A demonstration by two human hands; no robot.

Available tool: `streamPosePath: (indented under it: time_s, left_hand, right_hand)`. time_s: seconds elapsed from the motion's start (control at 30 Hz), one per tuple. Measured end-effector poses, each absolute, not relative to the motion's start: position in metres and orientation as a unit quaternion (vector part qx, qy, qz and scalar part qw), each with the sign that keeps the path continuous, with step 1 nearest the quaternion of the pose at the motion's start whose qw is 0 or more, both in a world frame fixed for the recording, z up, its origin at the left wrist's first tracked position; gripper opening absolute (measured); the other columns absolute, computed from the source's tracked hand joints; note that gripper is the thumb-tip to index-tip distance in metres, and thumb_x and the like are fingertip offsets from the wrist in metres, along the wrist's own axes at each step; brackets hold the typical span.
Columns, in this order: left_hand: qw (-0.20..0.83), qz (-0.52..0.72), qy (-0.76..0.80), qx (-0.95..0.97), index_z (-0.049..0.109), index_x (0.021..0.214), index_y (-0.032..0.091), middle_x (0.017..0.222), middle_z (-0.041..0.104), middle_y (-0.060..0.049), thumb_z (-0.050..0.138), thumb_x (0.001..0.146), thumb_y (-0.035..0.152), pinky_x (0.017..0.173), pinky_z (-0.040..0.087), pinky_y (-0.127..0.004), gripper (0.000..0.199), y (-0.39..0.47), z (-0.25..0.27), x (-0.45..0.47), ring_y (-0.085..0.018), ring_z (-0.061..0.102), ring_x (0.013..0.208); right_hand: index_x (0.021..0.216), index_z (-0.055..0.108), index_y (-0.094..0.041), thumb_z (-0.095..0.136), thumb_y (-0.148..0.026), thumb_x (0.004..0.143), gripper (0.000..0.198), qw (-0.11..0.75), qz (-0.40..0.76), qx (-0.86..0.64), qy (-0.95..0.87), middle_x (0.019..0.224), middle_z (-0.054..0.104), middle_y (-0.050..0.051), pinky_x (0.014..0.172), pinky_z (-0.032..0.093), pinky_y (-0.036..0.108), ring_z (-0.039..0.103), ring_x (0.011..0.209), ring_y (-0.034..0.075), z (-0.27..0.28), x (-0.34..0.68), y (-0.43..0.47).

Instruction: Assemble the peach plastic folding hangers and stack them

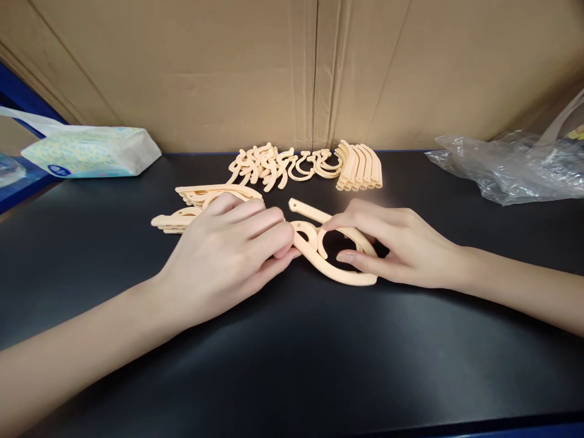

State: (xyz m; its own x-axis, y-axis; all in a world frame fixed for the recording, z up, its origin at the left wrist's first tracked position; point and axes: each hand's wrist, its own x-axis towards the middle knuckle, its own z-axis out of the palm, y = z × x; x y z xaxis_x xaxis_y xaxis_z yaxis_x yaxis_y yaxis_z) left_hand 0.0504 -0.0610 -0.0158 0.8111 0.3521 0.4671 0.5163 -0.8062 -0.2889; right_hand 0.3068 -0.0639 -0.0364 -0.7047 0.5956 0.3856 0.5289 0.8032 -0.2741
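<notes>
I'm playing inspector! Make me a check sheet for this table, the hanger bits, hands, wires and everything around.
Surface: black tabletop, pale reflections.
Job's things: cream plastic hanger parts in the middle, whether joined unclear; stacked hanger pieces left of them; farther back, heaped small curved pieces, C-shaped hooks, a row of curved arms.
Clutter: tissue pack at left; crumpled clear plastic bag at right.
Hands: left hand grips the middle parts' left end; right hand touches their right side.
Cables: nothing seen.
Surroundings: brown cardboard behind.
</notes>
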Motion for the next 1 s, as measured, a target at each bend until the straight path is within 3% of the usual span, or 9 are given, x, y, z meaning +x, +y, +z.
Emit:
streamPosePath:
  time_s: [0.17,0.33,0.43,0.57,0.7,0.87,1.0]
  left_hand:
    - [0.171,-0.207,-0.246,-0.931,0.045,0.072,0.02,0.062,0.05,0.003,0.05,0.091,0.015,0.059,0.033,-0.03,0.021,-0.062,-0.018,0.049,-0.014,0.047,0.057]
    - [0.031,-0.224,-0.298,-0.927,0.037,0.071,0.021,0.072,0.057,0.0,0.045,0.086,0.011,0.06,0.036,-0.029,0.02,-0.067,-0.018,0.051,-0.016,0.053,0.067]
    - [-0.015,-0.234,-0.329,-0.914,0.039,0.079,0.021,0.081,0.06,-0.001,0.048,0.086,0.023,0.061,0.039,-0.03,0.012,-0.071,-0.018,0.053,-0.018,0.056,0.072]
    - [-0.031,-0.215,-0.372,-0.902,0.04,0.083,0.022,0.083,0.06,-0.001,0.059,0.082,0.044,0.059,0.04,-0.032,0.029,-0.075,-0.018,0.056,-0.018,0.055,0.07]
    - [-0.069,-0.21,-0.378,-0.899,0.039,0.079,0.022,0.085,0.062,0.0,0.058,0.083,0.032,0.06,0.043,-0.032,0.022,-0.076,-0.021,0.057,-0.017,0.056,0.071]
    - [-0.039,-0.221,-0.388,-0.894,0.042,0.079,0.023,0.088,0.064,-0.002,0.054,0.082,0.025,0.063,0.046,-0.034,0.013,-0.074,-0.02,0.056,-0.019,0.06,0.073]
    - [0.018,-0.21,-0.37,-0.905,0.052,0.089,0.022,0.082,0.064,-0.001,0.055,0.082,0.022,0.061,0.046,-0.032,0.007,-0.074,-0.017,0.054,-0.019,0.06,0.072]
  right_hand:
    - [0.118,0.056,-0.015,0.051,-0.035,0.095,0.03,0.261,0.102,-0.229,-0.932,0.081,0.06,0.001,0.063,0.04,0.023,0.052,0.066,0.011,-0.035,0.307,-0.064]
    - [0.114,0.057,-0.013,0.049,-0.031,0.095,0.027,0.261,0.079,-0.198,-0.942,0.076,0.061,0.001,0.064,0.041,0.026,0.051,0.065,0.013,-0.035,0.307,-0.065]
    - [0.117,0.056,-0.014,0.048,-0.022,0.092,0.028,0.245,0.03,-0.186,-0.951,0.077,0.062,0.002,0.063,0.041,0.027,0.05,0.064,0.014,-0.034,0.306,-0.068]
    - [0.118,0.054,-0.013,0.048,-0.016,0.091,0.028,0.222,-0.076,-0.165,-0.958,0.075,0.06,0.0,0.057,0.039,0.028,0.049,0.062,0.014,-0.032,0.304,-0.07]
    - [0.116,0.055,-0.012,0.048,-0.014,0.093,0.024,0.208,-0.147,-0.146,-0.956,0.075,0.062,0.0,0.054,0.038,0.029,0.051,0.062,0.013,-0.031,0.303,-0.072]
    - [0.096,0.062,-0.015,0.048,-0.017,0.094,0.014,0.207,-0.164,-0.144,-0.954,0.074,0.062,0.001,0.055,0.038,0.029,0.05,0.06,0.012,-0.032,0.304,-0.073]
    - [0.081,0.063,-0.017,0.049,-0.027,0.095,0.023,0.236,-0.073,-0.156,-0.956,0.065,0.058,0.0,0.053,0.036,0.029,0.046,0.056,0.012,-0.032,0.305,-0.07]
